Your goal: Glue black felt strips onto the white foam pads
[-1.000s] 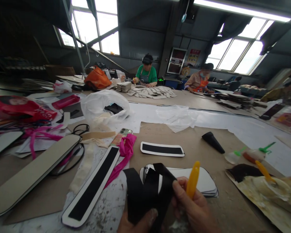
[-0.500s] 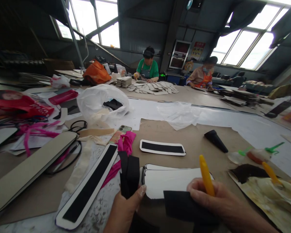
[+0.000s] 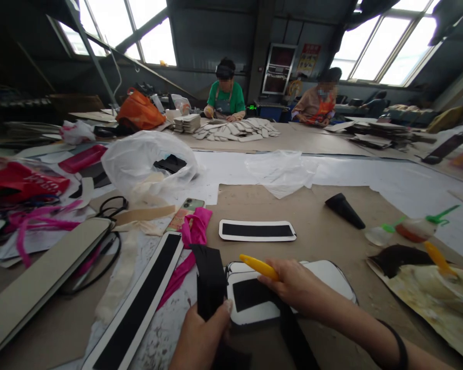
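My left hand (image 3: 200, 336) is closed round a bundle of black strips (image 3: 209, 277) near the table's front edge. My right hand (image 3: 297, 288) grips a yellow tool (image 3: 259, 266) and presses one black strip (image 3: 252, 294) flat onto the top white board of a small stack (image 3: 332, 280) in front of me. That strip trails back toward me under my right wrist. A finished short white board with a black band (image 3: 256, 230) lies just beyond the stack.
A long white board with a black band (image 3: 139, 303), pink ribbon (image 3: 195, 231), a phone (image 3: 185, 213) and scissors (image 3: 110, 205) lie left. A black cone (image 3: 343, 209), glue bottles (image 3: 412, 228) and a glue-smeared sheet (image 3: 428, 295) sit right. Two people work at the far end.
My right hand has carried the black strip forward and laid it on the white board, with the yellow tool tipping from upright to flat. My left hand stays on the bundle.
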### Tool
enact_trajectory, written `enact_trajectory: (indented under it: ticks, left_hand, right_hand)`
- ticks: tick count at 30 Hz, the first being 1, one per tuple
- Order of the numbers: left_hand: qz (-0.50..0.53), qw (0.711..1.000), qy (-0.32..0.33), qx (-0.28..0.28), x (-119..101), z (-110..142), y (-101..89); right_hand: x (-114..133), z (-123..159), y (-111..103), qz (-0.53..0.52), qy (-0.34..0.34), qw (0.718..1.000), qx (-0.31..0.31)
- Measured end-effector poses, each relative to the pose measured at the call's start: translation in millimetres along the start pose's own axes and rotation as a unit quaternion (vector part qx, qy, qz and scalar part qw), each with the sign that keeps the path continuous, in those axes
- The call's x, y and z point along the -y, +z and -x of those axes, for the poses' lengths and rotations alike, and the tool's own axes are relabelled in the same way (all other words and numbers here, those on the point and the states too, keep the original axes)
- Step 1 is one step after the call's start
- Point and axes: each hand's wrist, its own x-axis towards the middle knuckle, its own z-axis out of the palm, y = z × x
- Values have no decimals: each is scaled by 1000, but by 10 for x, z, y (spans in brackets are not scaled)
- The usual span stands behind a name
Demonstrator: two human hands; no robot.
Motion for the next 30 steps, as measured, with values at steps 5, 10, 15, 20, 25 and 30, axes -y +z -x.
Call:
enact_trajectory:
  ticks: [5,10,15,20,25,30]
  left_hand:
    - [-31,999,25,7,24,-33,-14]
    - [-52,998,26,2,3,-55,-8]
    - [-75,996,-16,-35,-37,-91,40]
    - [-35,998,-12,-52,-41,-99,73]
    - [-25,999,-14,-33,-38,-93,54]
    - [-44,999,-26,-8,-84,-57,26]
  right_hand:
    - [66,4,4,55,3,998,-3]
    - [92,13,-1,48,-9,999,-12]
    - [75,6,33,58,-19,998,-25]
    - [72,22,-32,62,-33,998,-8]
    - [-179,241,-271,70,1,997,19]
    - [-556,578,-443,50,64,997,-7]
